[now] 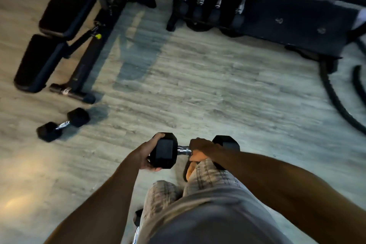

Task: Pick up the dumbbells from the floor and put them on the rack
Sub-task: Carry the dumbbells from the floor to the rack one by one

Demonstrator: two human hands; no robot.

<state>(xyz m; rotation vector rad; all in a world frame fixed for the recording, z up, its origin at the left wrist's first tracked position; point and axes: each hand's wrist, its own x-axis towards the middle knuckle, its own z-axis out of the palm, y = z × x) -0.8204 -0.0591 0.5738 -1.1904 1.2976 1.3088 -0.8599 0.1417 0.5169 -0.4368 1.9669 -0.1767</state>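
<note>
Fingers (195,140) around dumbbell (164,150) above wood-look floor (217,89), rack (277,12) beyond.

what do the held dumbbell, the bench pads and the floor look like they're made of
Held dumbbell: matte black hexagonal heads, probably rubber coated; the bar between the hands glints like chromed steel.
Bench pads: smooth black cushions with a soft sheen, likely vinyl or faux leather over foam.
Floor: pale grey-brown planks with streaky grain, wood or wood-look vinyl; blur leaves it open.
</note>
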